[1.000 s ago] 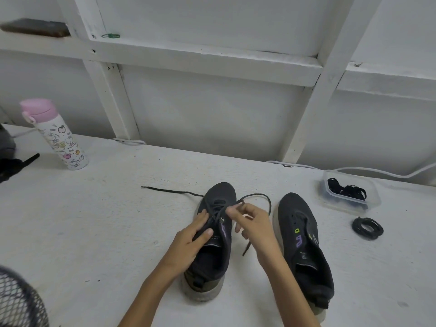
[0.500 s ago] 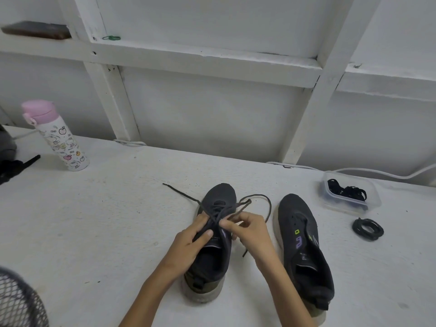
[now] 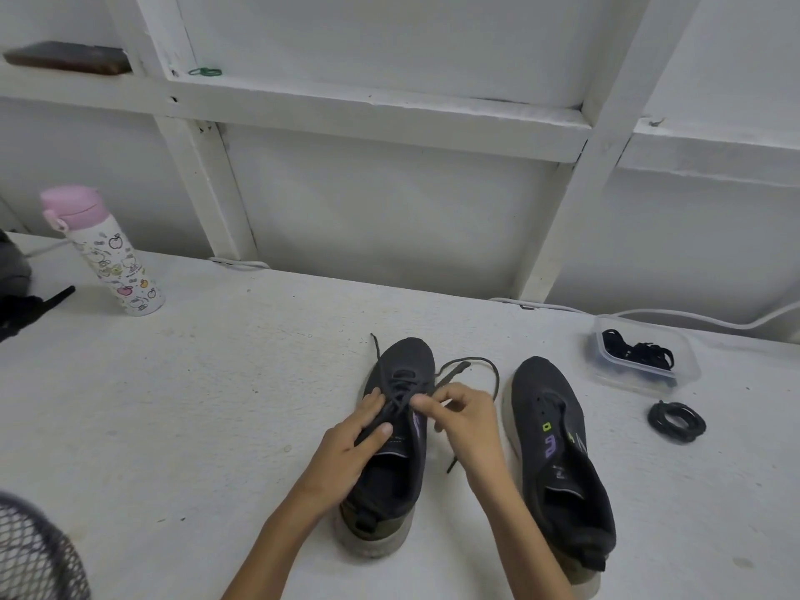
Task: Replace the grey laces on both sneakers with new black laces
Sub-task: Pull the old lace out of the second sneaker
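Observation:
Two dark sneakers stand side by side on the white table, toes pointing away from me. The left sneaker (image 3: 404,365) has a grey lace (image 3: 469,362) partly threaded, with one end looping out to the right and the other lying short past the toe on the left. My left hand (image 3: 350,443) grips that sneaker's upper at the tongue. My right hand (image 3: 461,420) pinches the lace just above the eyelets. The right sneaker (image 3: 558,448) has no lace in it. A coiled black lace (image 3: 676,422) lies on the table to its right.
A clear plastic tub (image 3: 645,376) with more black laces sits at the back right, a white cable (image 3: 692,318) behind it. A pink-capped bottle (image 3: 108,257) stands at the back left. A black mesh basket (image 3: 34,552) fills the near left corner; a dark object (image 3: 21,307) is at the left edge.
The lace's left end, stretched far out to the left on the table before, has been drawn in toward the sneaker's toe. My right hand shifted slightly nearer the eyelets.

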